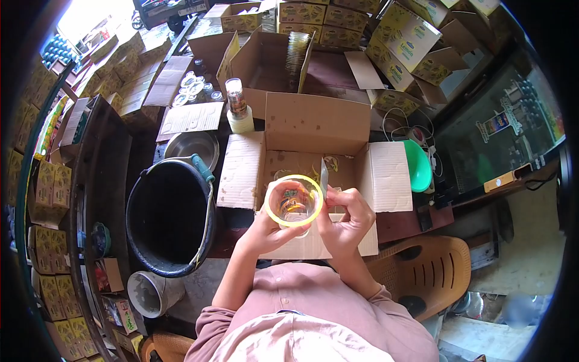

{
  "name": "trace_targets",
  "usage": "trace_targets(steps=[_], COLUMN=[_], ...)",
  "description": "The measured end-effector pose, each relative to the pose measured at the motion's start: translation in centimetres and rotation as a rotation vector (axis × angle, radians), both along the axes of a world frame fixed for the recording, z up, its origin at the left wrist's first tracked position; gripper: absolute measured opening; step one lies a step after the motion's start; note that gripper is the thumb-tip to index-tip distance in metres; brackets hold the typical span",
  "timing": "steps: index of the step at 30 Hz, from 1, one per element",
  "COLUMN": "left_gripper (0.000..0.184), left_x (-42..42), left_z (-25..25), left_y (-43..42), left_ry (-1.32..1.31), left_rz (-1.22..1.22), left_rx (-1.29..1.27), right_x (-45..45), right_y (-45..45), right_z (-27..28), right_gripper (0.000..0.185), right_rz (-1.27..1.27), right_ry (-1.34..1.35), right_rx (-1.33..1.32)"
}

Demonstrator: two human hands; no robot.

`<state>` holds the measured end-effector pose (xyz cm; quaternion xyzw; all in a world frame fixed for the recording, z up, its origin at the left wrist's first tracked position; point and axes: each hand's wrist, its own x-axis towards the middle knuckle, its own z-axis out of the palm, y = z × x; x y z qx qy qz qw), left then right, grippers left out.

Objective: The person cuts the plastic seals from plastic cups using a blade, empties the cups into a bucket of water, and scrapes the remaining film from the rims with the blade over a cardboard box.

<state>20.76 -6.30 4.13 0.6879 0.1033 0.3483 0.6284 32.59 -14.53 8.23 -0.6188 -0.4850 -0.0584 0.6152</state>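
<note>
And there it was, the clear cup (294, 205), right in the middle of the frame, mouth tipped toward the camera, yellow rim gleaming! The left hand (263, 231) had it, fingers curled partway around the side, with the thumb near the rim. Over on the right, the right hand (346, 218) pinched a thin blade (324, 175) between closed fingertips, point up, just beside that rim; whether those fingers also touched the cup, you couldn't tell.

A light one, by the look of it, smooth-walled and likely slippery, its wall perhaps thin; plastic or glass was hard to call. Best hold? Low around the body, clear of the blade.

Beneath the hands gaped an open cardboard box (318, 123), its spread flaps crowding the space on both sides. At centre left loomed a black bucket (137, 208), with a steel bowl (208, 143) behind it. Above the box's left flap rose a cup stack (241, 122); to the right sat a green basin (417, 166).
</note>
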Motion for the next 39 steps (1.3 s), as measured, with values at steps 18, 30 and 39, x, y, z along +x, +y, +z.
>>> trace_targets(steps=[18,30,39], left_gripper=[0.071,0.069,0.069], left_x=[0.8,1.1,0.8], left_z=[-0.9,-1.2,-0.9], left_y=[0.3,0.5,0.3], left_ry=[-0.094,-0.122,-0.15], left_rz=[0.058,0.07,0.001], left_rx=[-0.19,-0.136,-0.146], right_x=[0.7,0.0,0.9], right_y=[0.0,0.0,0.1], right_z=[0.2,0.1,-0.4], right_gripper=[0.022,0.015,0.016], right_rz=[0.062,0.02,0.047], right_ry=[0.038,-0.009,0.026], right_rx=[-0.017,-0.011,0.005])
